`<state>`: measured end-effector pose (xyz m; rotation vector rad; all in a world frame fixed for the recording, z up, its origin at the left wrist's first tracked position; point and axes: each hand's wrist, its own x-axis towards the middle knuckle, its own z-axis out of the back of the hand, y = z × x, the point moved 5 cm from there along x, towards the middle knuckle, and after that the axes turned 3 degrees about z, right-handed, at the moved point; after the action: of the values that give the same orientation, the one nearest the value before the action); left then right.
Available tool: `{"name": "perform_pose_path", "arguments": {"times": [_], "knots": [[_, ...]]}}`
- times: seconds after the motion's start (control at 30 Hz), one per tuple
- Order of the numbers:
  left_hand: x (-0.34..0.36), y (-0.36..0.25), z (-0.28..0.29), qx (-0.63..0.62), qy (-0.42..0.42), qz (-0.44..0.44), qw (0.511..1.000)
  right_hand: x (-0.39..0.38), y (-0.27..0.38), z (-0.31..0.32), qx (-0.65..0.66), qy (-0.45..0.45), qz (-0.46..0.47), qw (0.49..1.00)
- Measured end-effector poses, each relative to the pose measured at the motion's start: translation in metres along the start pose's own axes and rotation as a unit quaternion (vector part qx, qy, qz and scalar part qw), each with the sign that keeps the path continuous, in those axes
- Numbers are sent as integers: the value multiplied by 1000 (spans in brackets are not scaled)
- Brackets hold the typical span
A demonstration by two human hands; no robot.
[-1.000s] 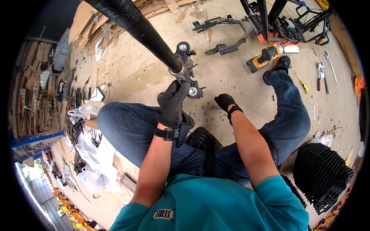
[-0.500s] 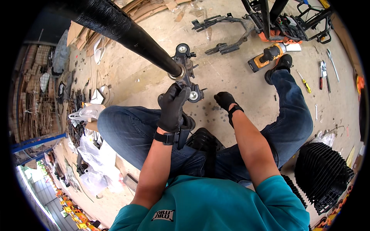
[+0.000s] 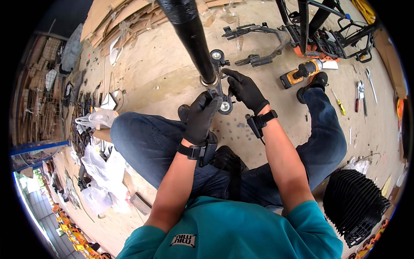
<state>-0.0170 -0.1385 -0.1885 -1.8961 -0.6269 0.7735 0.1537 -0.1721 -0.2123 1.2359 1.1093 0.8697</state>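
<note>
A long black tube [image 3: 189, 39] stands in a metal clamp [image 3: 224, 105] with round bolted ends and a pale ring at the tube's foot. My gloved left hand [image 3: 200, 118] is closed on the clamp's lower part, just below the ring. My gloved right hand [image 3: 248, 90] is at the clamp's right side, index finger stretched toward it and the other fingers bent; whether it touches the metal is unclear. My legs in jeans are bent either side of the work.
A bent black bracket [image 3: 276, 43], a black frame [image 3: 315, 26], a yellow drill [image 3: 297, 74], a screwdriver [image 3: 340, 103], pliers [image 3: 360, 90] and wrenches [image 3: 371, 86] lie rightward. Cardboard [image 3: 103, 21] is behind, plastic bags [image 3: 97, 164] left, ribbed black parts [image 3: 353, 203] lower right.
My right hand has moved up to the clamp's side and extended its index finger. My left hand, the clamp and the tube have shifted rightward in view, the tube now more upright.
</note>
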Motion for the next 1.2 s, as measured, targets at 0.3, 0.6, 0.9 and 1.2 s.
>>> {"name": "perform_pose_path", "arguments": {"times": [0.3, 0.6, 0.9, 1.2], "knots": [[0, 3, 5, -14, 0, -1, 1000, 2, 1, -3, 14, -15, -1, 1000], [0, 2, 3, -28, -9, 2, 1000, -2, -79, 5, 12, 3, -130, 991], [0, 2, 0, -32, -20, 11, 999, -12, -134, 15, 21, -41, -176, 983], [3, 6, 7, -23, -73, 6, 997, -15, -147, 13, 9, -27, -201, 979]]}}
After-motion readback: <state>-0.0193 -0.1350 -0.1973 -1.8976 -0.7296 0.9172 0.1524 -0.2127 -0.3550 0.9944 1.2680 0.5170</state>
